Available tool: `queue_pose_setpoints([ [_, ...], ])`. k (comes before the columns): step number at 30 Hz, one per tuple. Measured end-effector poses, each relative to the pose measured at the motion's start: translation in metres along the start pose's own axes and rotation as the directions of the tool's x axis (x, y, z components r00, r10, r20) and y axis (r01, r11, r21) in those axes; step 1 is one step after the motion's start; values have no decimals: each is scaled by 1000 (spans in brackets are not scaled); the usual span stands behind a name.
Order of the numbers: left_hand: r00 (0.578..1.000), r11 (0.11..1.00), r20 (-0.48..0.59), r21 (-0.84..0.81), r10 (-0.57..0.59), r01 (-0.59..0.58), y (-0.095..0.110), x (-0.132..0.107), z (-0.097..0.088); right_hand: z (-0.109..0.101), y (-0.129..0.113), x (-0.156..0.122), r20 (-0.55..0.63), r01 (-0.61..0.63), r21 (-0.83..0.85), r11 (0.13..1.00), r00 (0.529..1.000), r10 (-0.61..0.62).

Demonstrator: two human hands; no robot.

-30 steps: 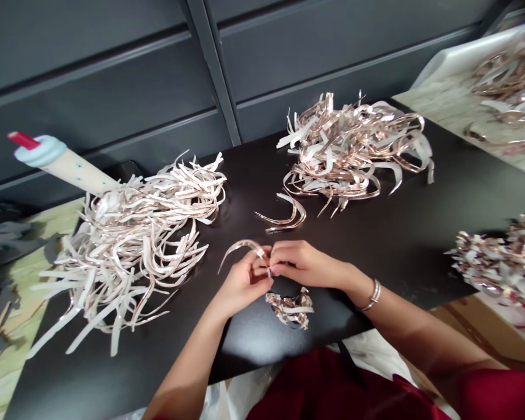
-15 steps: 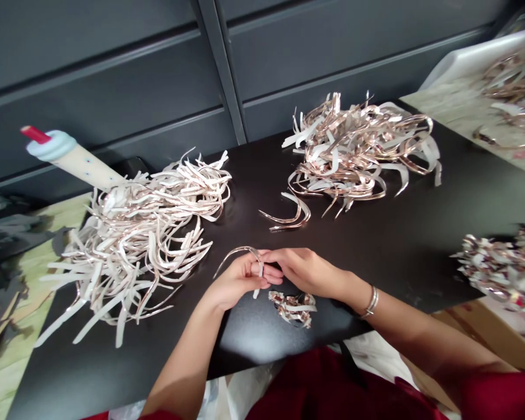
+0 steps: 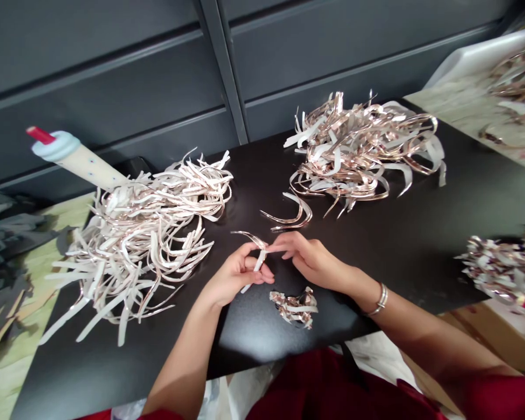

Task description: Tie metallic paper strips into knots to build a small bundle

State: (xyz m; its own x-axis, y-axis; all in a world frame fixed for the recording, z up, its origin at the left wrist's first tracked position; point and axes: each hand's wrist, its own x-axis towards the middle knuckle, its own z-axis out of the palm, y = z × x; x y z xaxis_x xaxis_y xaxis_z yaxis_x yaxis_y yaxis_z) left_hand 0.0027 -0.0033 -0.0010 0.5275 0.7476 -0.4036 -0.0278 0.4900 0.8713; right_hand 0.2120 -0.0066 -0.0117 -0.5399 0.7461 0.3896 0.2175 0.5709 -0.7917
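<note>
Strip (image 3: 261, 258), bent, shiny on one face, is up between the hands above the table (image 3: 402, 245). Left hand (image 3: 236, 274) pinches it, thumb against fingers, probably to steady the bend. Right hand (image 3: 312, 256) brings fingertips to it; gripping or merely touching, cannot tell. Small bundle (image 3: 294, 307) lies just nearer the body, seemingly for easy reach. Pale pile (image 3: 157, 227) and shinier pile (image 3: 363, 151) sit beyond, perhaps spaced for elbow room.

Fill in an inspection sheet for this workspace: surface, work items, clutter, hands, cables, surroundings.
Surface: black tabletop, shiny near the front.
Work items: white-and-metallic strip, held; small bundle near the hands; left pile and right pile of strips.
Clutter: loose curled strips before the right pile.
Hands: left hand grips the strip; right hand reaches its bend, contact unclear.
Cables: nothing seen.
Surroundings: dark panelled wall; candle-shaped object behind the left pile.
</note>
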Motion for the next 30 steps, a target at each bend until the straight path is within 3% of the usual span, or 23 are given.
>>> queue_pose_setpoints([
  [2,999,999,-31,-16,27,-27,-1,1,2,0,-3,1,20,1,51,999,1000,-2],
  [6,971,996,-225,-33,77,-87,-5,6,9,5,-11,3,94,11,25,1000,996,-13],
  [8,972,997,-225,-30,66,-74,-5,7,9,5,-10,4,39,-15,51,999,999,13],
  [11,985,999,-171,-17,29,-32,-3,5,3,-1,-4,4,-142,-108,213,971,980,140],
  [14,996,996,-75,66,-49,54,-1,2,1,-8,2,7,-286,-138,560,817,894,347],
  [17,999,956,-47,290,-19,32,-1,-1,11,-10,2,10,-296,-80,777,624,828,475],
  [19,990,820,-72,569,123,-60,-1,-2,20,-6,-1,12,-269,-116,783,611,823,500],
  [20,974,694,-77,713,211,-94,-2,-2,25,-3,-2,13,-258,-153,743,651,832,491],
  [22,928,401,-61,911,368,-99,-5,-3,31,4,-5,13,-244,-225,557,800,876,416],
  [24,884,192,-35,979,465,-62,-9,-3,32,11,-6,12,-238,-221,274,936,928,288],
  [27,858,73,0,996,514,-43,-14,-2,31,17,-5,12,-164,-203,9,979,966,201],
  [30,862,76,31,994,507,-80,-14,-2,28,13,-4,12,-73,-252,-29,967,966,249],
])
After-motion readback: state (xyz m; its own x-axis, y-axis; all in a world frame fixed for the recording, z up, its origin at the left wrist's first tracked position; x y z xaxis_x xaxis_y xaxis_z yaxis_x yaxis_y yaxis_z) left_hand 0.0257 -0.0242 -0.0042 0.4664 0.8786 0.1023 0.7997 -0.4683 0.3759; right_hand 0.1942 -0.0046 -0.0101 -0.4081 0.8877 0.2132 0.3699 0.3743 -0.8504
